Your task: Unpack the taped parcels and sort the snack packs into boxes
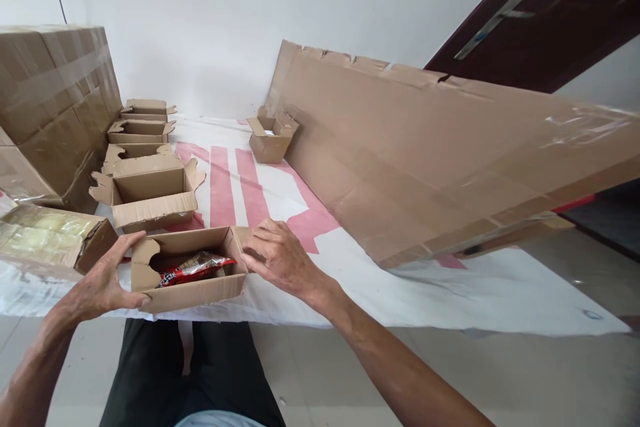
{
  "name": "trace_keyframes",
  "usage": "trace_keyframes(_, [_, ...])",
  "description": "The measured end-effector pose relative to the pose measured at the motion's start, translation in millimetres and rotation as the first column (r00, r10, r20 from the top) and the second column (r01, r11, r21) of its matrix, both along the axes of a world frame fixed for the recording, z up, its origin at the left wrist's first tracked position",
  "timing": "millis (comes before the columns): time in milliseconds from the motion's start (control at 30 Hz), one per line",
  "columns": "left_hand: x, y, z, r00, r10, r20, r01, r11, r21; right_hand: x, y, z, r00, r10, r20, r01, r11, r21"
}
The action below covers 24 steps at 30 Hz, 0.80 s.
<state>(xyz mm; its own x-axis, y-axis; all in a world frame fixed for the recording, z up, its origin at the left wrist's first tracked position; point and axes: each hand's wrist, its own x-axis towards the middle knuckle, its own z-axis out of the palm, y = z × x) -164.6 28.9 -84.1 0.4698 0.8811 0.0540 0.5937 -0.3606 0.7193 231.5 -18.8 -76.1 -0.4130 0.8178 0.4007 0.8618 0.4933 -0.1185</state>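
Observation:
A small open cardboard box (200, 292) sits at the near edge of a white sheet with red stripes (400, 293). Inside it lies a red snack packet (195, 267). My left hand (103, 283) grips the box's left end flap, thumb over the rim and fingers curled. My right hand (280, 257) presses on the box's right end, fingers bent over the flap there. Both forearms reach in from the bottom of the view.
A row of several open empty small boxes (150, 197) runs back along the left. One more small box (270, 137) stands farther back. Large taped cartons (55, 100) stand at left, a long cardboard sheet (425, 147) leans at right. A dark door (550, 13) is behind.

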Motion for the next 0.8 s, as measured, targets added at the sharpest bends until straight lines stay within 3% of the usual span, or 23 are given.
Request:
trace_keyframes(167, [8.0, 8.3, 1.6, 1.000, -0.018, -0.008, 0.018, 1.000, 0.025, -18.3, 14.4, 19.4, 0.989, 0.092, 0.112, -0.070, 0.980, -0.188])
trace_keyframes(267, [8.5, 4.9, -2.1, 0.999, -0.034, 0.023, 0.034, 0.999, 0.015, -33.8, 23.1, 35.2, 0.967, 0.150, 0.205, -0.065, 0.927, -0.370])
trace_keyframes(367, [5.9, -3.0, -5.4, 0.998, -0.050, 0.030, 0.049, 0.999, 0.017, -46.4, 26.8, 48.6, 0.945, 0.161, 0.286, -0.008, 0.883, -0.470])
trace_keyframes(533, [12.0, -15.7, -5.6, 0.999, -0.041, 0.020, 0.038, 0.990, 0.133, -65.9, 26.5, 66.4, 0.883, 0.204, 0.423, 0.056, 0.848, -0.527])
trace_keyframes(667, [26.2, -14.3, -5.3, 0.996, 0.087, -0.010, -0.083, 0.975, 0.207, -84.9, 27.7, 73.9, 0.830, 0.219, 0.513, 0.119, 0.829, -0.547])
trace_keyframes(800, [32.0, -1.2, -5.5, 0.979, 0.194, 0.062, -0.203, 0.954, 0.222, -95.6, 29.7, 72.0, 0.801, 0.235, 0.550, 0.139, 0.822, -0.552])
